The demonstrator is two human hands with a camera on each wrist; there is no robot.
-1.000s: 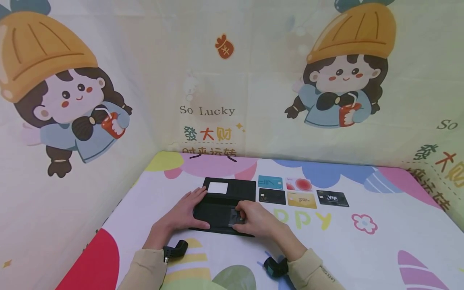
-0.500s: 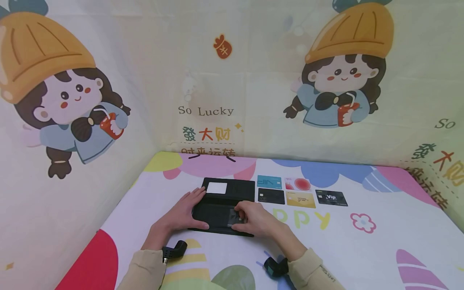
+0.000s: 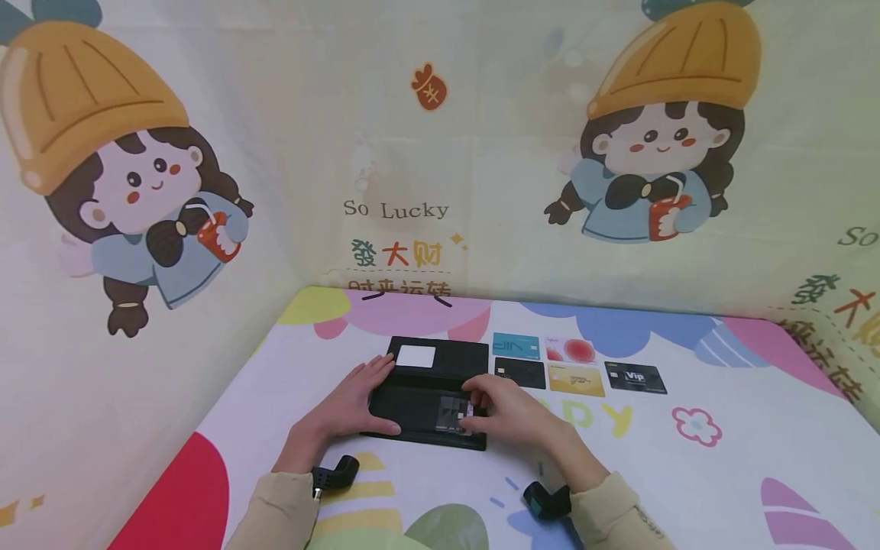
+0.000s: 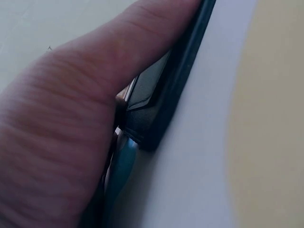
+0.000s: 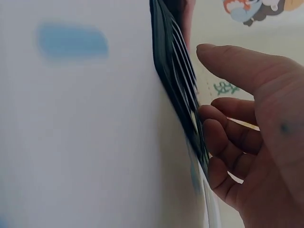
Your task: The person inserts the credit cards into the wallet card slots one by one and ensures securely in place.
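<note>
A black card wallet (image 3: pixel 406 407) lies unfolded on the table, a white panel (image 3: pixel 415 357) on its far half. My left hand (image 3: pixel 351 405) rests on its left side, fingers straight at the far half and thumb along the near half. The left wrist view shows that thumb (image 4: pixel 137 38) lying over the wallet's edge. A dark patterned card (image 3: pixel 450 413) sits at the right part of the near half. Beside it is my right hand (image 3: pixel 512 412), over the wallet's right edge. In the right wrist view its thumb stands apart from loosely curled fingers (image 5: pixel 216 135), which are close to the wallet's layered edge (image 5: pixel 183 71).
Right of the wallet lie several cards: a teal one (image 3: pixel 516 346), a pink and white one (image 3: pixel 569 350), a black one (image 3: pixel 520 373), a gold one (image 3: pixel 576 380) and a dark VIP card (image 3: pixel 635 377). Printed cloth walls (image 3: pixel 509 229) stand behind the table.
My right hand has let go of the dark patterned card and shifted right, uncovering more of it. The left hand keeps its place on the wallet.
</note>
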